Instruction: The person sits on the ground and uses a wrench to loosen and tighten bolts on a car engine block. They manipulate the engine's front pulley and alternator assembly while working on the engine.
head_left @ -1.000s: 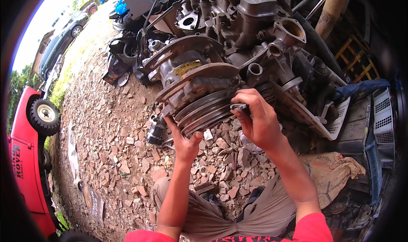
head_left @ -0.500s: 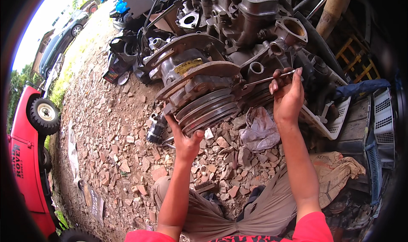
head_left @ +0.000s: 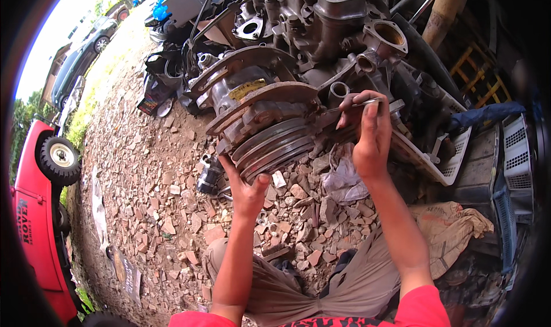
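A grimy metal unit [head_left: 241, 91] with two broad round plates and a yellow label lies in front of me. At its near end is a grooved pulley [head_left: 275, 149]. My left hand [head_left: 247, 192] grips the pulley's lower left edge, thumb on the near side and fingers partly hidden behind it. In my right hand [head_left: 370, 137] a thin metal rod-like tool [head_left: 359, 104] is pinched between thumb and fingers. The tool points left, its far tip close to the unit's right side beside the pulley; whether it touches cannot be made out.
Greasy engine castings [head_left: 338, 17] are heaped behind the unit. A crumpled pale cloth [head_left: 343, 180] lies on the rubble between my hands. A small black cylindrical part [head_left: 210, 175] sits left of my left hand. White plastic crates [head_left: 519, 160] stand at right; a red vehicle [head_left: 37, 212] is far left.
My right hand has moved left, nearer the unit, with the tool in it. My left hand keeps its hold on the pulley. The whole view has shifted slightly.
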`<state>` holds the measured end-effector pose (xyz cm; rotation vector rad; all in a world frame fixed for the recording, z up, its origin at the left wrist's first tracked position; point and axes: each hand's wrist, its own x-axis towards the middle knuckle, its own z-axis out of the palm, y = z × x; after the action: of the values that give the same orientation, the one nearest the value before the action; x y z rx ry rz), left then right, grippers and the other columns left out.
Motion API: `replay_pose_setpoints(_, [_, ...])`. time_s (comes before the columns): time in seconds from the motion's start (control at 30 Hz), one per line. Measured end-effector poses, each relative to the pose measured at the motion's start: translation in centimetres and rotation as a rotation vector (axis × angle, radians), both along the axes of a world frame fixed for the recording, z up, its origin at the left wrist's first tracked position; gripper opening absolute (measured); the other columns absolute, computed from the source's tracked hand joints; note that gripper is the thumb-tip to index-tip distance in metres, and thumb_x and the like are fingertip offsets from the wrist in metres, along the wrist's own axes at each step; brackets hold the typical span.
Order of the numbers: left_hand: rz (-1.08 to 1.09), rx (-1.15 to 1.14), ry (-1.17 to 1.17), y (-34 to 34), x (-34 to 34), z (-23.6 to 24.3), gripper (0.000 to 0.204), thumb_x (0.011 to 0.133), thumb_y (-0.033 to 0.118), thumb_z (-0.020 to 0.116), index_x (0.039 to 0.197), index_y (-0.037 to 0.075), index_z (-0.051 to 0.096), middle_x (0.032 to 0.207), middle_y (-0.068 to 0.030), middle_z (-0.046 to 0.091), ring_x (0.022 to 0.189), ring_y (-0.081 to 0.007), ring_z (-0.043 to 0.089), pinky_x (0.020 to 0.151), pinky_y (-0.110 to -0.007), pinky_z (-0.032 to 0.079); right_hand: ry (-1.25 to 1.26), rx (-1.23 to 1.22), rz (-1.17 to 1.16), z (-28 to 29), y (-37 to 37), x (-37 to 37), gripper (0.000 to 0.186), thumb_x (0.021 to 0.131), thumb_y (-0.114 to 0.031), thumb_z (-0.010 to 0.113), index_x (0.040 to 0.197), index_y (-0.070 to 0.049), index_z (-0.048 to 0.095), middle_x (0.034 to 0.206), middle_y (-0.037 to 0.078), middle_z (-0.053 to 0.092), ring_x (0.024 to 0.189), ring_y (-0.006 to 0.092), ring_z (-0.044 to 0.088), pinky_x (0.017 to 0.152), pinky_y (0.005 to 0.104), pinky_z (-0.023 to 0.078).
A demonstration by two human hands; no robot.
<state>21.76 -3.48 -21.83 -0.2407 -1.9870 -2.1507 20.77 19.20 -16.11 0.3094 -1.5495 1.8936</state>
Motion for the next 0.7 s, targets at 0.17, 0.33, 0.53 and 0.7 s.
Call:
replay_pose_setpoints(0.17, [0.012,0.028,-0.009,0.1,0.1,0.1,0.138,0.068,0.065,0.076,0.146,-0.01,-0.01,0.138,-0.0179,0.039,0.122,-0.0247,0.044,0.105,-0.034,0.035,0.148,0.569,-0.138,0.3,-3.4,2.0,0.033,0.094,-0.026,0.06,0.109,0.001,0.049,0.096,0.016,0.055,0.084,0.0293,0.058,0.078,0.0345,0.047])
replay_pose_setpoints(0.33, [-0.003,0.054,-0.027,0.0,0.1,0.0,0.137,0.069,0.062,0.078,0.147,-0.006,-0.012,0.14,-0.0182,0.037,0.123,-0.0256,0.044,0.105,-0.036,0.036,0.184,0.659,-0.155,0.8,-2.0,1.7,0.033,0.084,-0.01,0.073,0.107,0.0,0.052,0.094,0.014,0.059,0.083,0.0302,0.062,0.073,0.0374,0.05])
replay_pose_setpoints(0.53, [-0.046,0.075,0.021,0.0,-0.2,0.0,0.133,0.07,0.059,0.079,0.149,-0.002,-0.01,0.139,-0.0181,0.038,0.124,-0.0257,0.044,0.104,-0.037,0.037,0.123,0.683,-0.159,2.4,-2.6,2.5,0.028,0.084,-0.012,0.073,0.102,-0.001,0.055,0.088,0.012,0.061,0.073,0.0248,0.062,0.064,0.0338,0.049])
replay_pose_setpoints(0.7, [-0.044,0.048,-0.018,-0.4,0.0,-0.3,0.134,0.07,0.059,0.079,0.149,-0.002,-0.01,0.139,-0.0181,0.039,0.124,-0.0254,0.044,0.104,-0.036,0.037,-0.155,0.315,-0.061,1.7,-0.9,1.6,0.025,0.095,-0.024,0.063,0.102,-0.001,0.054,0.071,0.0,0.056,0.063,0.0025,0.048,0.054,0.0203,0.037])
